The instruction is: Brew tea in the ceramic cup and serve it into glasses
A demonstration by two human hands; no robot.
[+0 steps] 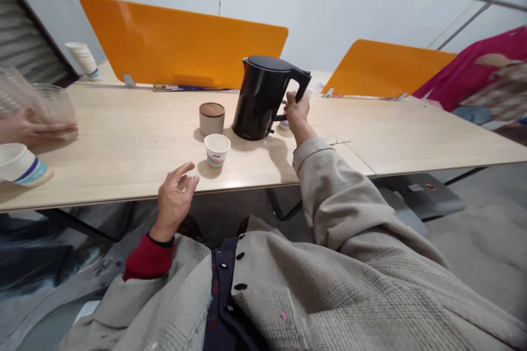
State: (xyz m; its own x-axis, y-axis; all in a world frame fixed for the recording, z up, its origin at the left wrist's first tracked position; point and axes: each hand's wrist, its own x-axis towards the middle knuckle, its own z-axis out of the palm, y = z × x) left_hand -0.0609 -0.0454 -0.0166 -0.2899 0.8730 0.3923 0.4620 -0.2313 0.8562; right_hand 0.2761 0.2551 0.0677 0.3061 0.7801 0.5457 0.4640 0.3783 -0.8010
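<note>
A black electric kettle (261, 97) stands upright on the light wooden table (123, 142). My right hand (297, 111) is closed around its handle. In front of the kettle sits a small white paper cup (217, 149) with coloured stripes. Beside it stands a beige canister with a wooden lid (212, 118). My left hand (175, 198) hovers at the table's near edge, just left of the paper cup, fingers apart and holding nothing. Another small cup (284, 124) peeks out behind my right hand, mostly hidden.
At the left edge another person's hand (35, 130) rests on a clear glass jar (53, 104), with a striped paper cup (22, 165) lying nearby. A stack of paper cups (84, 58) stands far left. Orange dividers (181, 46) line the table's back. A person in magenta (473, 74) is at far right.
</note>
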